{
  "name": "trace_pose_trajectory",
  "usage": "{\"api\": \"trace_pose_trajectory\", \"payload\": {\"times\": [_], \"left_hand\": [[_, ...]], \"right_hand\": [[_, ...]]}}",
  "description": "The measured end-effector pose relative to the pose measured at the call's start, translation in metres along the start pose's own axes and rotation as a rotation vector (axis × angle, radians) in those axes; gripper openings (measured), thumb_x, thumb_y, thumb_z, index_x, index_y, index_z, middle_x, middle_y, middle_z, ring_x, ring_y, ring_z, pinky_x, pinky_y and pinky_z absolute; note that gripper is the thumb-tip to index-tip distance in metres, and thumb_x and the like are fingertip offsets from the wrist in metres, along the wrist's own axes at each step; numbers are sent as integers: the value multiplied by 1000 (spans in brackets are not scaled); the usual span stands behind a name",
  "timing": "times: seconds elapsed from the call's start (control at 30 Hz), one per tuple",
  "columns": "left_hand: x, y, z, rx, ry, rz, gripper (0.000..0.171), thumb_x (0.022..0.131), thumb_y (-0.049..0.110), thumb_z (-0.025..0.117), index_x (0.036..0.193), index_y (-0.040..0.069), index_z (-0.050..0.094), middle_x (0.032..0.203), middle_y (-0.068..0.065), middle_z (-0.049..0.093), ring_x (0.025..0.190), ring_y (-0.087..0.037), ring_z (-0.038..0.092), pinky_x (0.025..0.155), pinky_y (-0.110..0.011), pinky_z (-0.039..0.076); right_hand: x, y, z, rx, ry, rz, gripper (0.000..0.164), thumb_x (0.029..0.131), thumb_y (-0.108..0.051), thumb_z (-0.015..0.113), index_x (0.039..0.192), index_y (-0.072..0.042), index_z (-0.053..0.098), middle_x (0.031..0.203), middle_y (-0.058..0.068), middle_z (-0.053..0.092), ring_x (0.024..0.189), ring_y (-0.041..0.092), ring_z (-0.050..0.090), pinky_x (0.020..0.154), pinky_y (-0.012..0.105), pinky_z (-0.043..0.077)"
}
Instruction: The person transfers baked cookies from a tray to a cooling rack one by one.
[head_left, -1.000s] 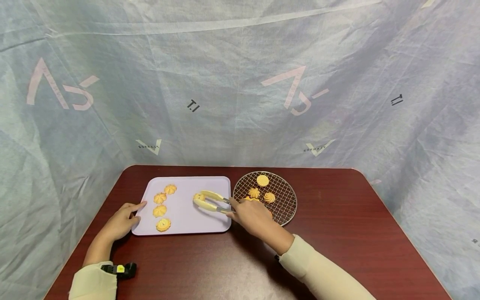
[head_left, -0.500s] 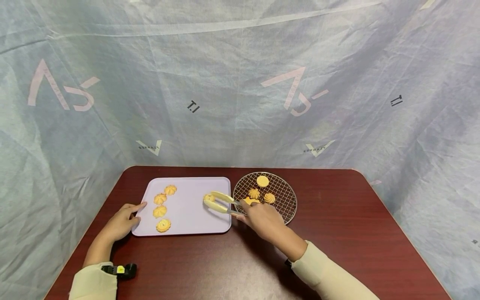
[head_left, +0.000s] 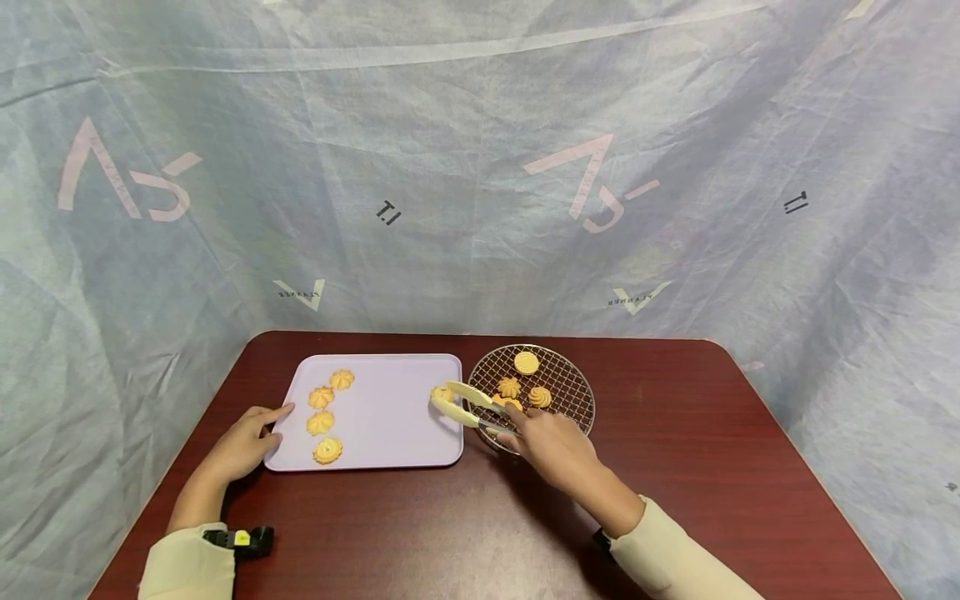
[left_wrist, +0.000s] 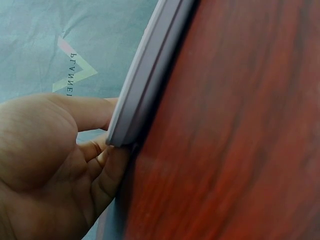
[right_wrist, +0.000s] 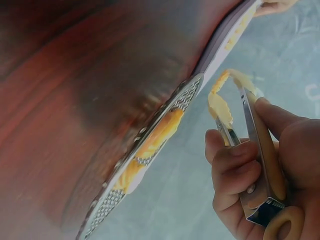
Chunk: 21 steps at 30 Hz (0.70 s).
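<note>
My left hand (head_left: 242, 443) grips the left rim of a pale lilac tray (head_left: 390, 442), its thumb over the edge in the left wrist view. Several golden cookies (head_left: 320, 422) form a column on the tray's left side. In my right hand (head_left: 557, 448) is a pair of metal tongs (right_wrist: 257, 145) with cream tips. Pinched between those tips is a flower-shaped cookie (head_left: 439, 392), held above the tray's right edge; the right wrist view shows it clear of the surfaces. A round wire rack (head_left: 576, 404) lies below the right hand and tongs.
More cookies (head_left: 527, 362) rest on the rack, some partly hidden by the tongs and right hand. The rack sits right beside the tray on a dark red wooden table (head_left: 675, 433). Grey printed cloth (head_left: 465, 167) hangs behind and at both sides.
The right hand has moved right, carrying the tongs and the pinched cookie from over the tray's middle to its right edge. The left hand and tray stay in place.
</note>
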<state>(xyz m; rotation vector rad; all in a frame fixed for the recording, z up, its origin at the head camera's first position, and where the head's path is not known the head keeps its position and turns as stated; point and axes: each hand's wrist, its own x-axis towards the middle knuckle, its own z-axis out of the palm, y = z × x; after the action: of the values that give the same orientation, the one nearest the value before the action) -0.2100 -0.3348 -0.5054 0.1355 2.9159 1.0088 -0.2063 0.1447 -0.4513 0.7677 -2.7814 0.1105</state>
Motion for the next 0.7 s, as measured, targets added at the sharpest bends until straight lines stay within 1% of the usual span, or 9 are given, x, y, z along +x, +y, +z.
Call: {"api": "trace_pose_trajectory", "payload": {"times": [0.17,0.23,0.33,0.43,0.53,0.7], "left_hand": [[-1,1,0,6,1,-1,53,90,0,57,142,-4,45,119,-27,47,91,-30,48,74,-38,39],[-1,0,0,6,1,-2,53,90,0,57,142,-3,45,119,-27,47,91,-30,48,73,-37,39],[0,-1,1,8,4,-4,54,90,0,57,142,-3,45,119,-27,47,92,-30,48,74,-37,39],[1,-3,1,12,3,-12,54,90,0,57,143,-2,45,119,-27,47,95,-31,49,77,-39,41],[2,-5,2,13,2,-23,54,90,1,56,143,-1,45,120,-26,47,98,-33,49,81,-43,42],[3,-6,3,4,-3,-27,54,90,1,55,143,-1,44,121,-27,46,99,-33,49,82,-44,41]], "right_hand": [[-9,8,-4,18,-36,62,52,93,-49,59,134,-17,60,100,12,72,74,28,69,57,42,52],[-13,12,-5,26,-32,76,52,94,-48,58,135,-17,60,105,13,71,78,29,69,61,43,54],[-18,18,-7,47,-12,98,52,94,-48,59,136,-17,60,107,13,71,82,30,70,63,45,54],[-23,23,-9,65,-4,121,51,93,-47,60,137,-20,59,104,12,71,81,30,70,63,45,53],[-28,29,-11,74,-15,153,51,94,-47,60,137,-22,58,104,12,71,78,32,69,62,46,53],[-36,39,-12,76,-18,184,50,94,-45,60,135,-17,60,103,16,71,72,36,68,61,47,53]]}}
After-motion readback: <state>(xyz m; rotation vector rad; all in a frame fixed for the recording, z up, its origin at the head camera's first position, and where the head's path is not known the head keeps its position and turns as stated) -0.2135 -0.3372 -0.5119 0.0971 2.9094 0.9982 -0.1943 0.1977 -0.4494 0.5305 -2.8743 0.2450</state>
